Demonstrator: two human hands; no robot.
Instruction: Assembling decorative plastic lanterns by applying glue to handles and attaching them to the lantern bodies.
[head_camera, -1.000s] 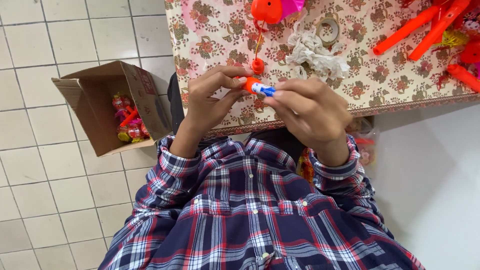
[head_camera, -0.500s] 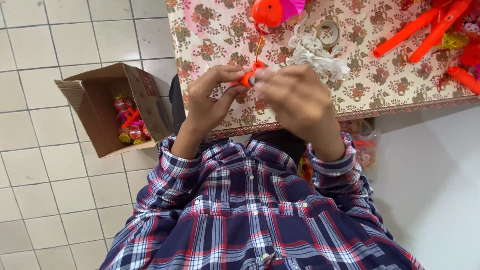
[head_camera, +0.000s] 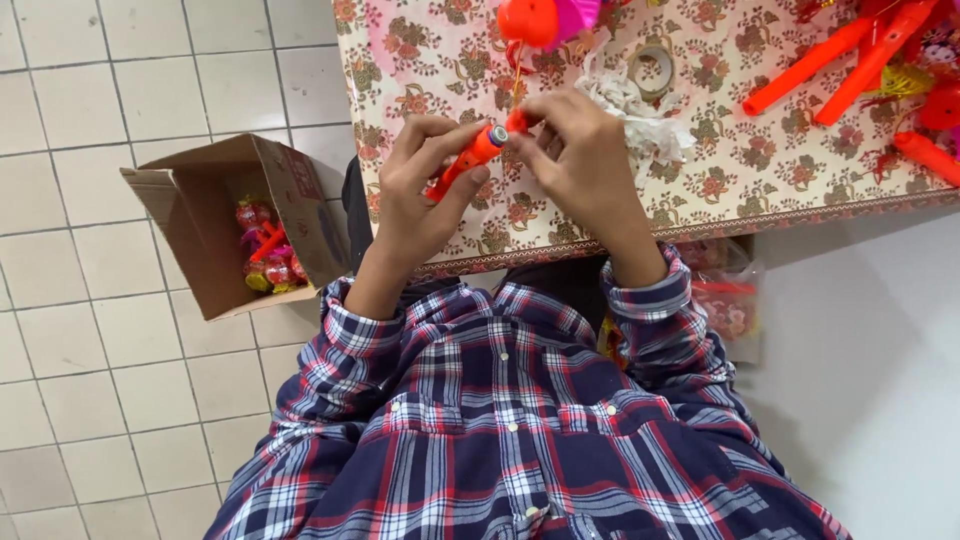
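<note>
While the left hand (head_camera: 420, 190) grips the orange plastic tube (head_camera: 462, 165) above the floral-cloth desk (head_camera: 760, 170), right hand (head_camera: 575, 150) fingers pinch its small red cap (head_camera: 517, 122); mid-fitting, alignment needed.

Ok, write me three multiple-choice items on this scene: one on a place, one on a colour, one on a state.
1. Where does the cardboard box stand?
A. on the tiled floor beside the table
B. on the flowered tablecloth
C. on the person's lap

2. What colour is the small tube in the left hand?
A. green
B. orange
C. white

3. How is the box?
A. taped shut
B. flattened
C. open, with small toys inside

Answers:
1. A, it sits on the tiles left of the table edge.
2. B, its body is orange, with a pale tip.
3. C, the flaps are up and colourful pieces show within.

The right hand pinches a small red piece at the tube's tip.
</note>
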